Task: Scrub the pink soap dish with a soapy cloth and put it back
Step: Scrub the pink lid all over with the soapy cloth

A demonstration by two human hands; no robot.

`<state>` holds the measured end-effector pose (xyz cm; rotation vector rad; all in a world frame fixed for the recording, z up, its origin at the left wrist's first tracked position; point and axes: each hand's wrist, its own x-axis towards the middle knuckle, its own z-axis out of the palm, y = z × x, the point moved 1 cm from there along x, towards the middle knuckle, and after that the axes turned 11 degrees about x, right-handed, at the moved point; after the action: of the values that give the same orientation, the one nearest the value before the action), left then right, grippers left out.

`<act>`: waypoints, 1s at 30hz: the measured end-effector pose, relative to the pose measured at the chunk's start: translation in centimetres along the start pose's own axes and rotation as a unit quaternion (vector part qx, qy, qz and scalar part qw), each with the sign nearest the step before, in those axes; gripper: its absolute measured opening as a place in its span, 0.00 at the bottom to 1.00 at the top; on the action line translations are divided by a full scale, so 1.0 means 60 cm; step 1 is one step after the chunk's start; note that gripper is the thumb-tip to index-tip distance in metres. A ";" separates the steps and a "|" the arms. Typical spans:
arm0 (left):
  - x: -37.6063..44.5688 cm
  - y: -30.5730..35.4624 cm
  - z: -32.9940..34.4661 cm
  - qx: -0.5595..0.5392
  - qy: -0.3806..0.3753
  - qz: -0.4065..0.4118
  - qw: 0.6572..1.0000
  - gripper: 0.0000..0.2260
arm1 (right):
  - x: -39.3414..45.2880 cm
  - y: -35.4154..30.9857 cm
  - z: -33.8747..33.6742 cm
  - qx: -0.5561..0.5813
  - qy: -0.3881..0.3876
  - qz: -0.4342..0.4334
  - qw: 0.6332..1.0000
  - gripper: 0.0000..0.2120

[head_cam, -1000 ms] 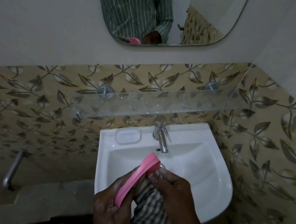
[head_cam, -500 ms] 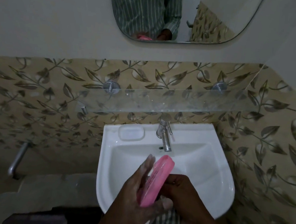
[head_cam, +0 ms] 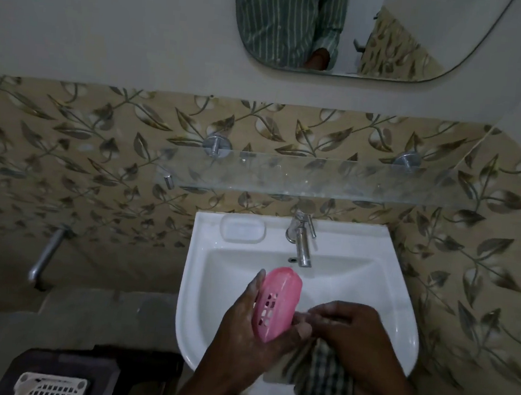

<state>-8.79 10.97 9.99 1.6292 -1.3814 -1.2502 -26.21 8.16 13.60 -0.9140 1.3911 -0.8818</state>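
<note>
The pink soap dish [head_cam: 277, 304] is tilted on edge over the white sink basin [head_cam: 371, 290], its slotted face turned towards me. My left hand [head_cam: 245, 339] grips it, fingers behind its left side and thumb under its lower end. My right hand [head_cam: 354, 337] is just right of the dish, fingers curled round the checked cloth [head_cam: 327, 385], which hangs down over the sink's front rim. Fingertips of that hand touch the dish's right edge.
A chrome tap [head_cam: 301, 242] stands at the sink's back, with a moulded soap recess [head_cam: 242, 230] to its left. A glass shelf [head_cam: 302, 176] runs above the sink, below a mirror [head_cam: 364, 32]. A white slotted basket [head_cam: 51, 387] and a wall pipe [head_cam: 46, 256] lie at the lower left.
The dish has turned from edge-on to showing its slotted face. My right hand with the cloth has slid from behind the dish to its right side. The view has tilted downward.
</note>
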 end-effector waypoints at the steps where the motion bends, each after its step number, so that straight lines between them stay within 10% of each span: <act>1: 0.000 -0.003 -0.002 0.010 0.006 -0.006 1.000 0.55 | 0.000 -0.002 -0.008 0.039 0.018 -0.005 0.999 0.03; 8: 0.000 -0.001 -0.001 -0.003 0.044 -0.058 0.997 0.53 | -0.008 -0.042 -0.004 0.159 0.078 -0.139 0.974 0.14; 16: 0.010 0.014 -0.023 -0.235 0.081 -0.171 0.954 0.16 | -0.023 -0.022 0.048 -0.033 0.031 -0.285 0.957 0.13; 30: 0.024 0.022 -0.055 -0.525 -0.126 -0.198 0.818 0.30 | -0.050 0.034 0.078 -0.237 -0.133 -0.423 0.864 0.13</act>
<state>-6.15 8.93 11.92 0.9488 -0.2471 -2.0198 -21.58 11.76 12.84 -2.0396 0.9436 -0.9989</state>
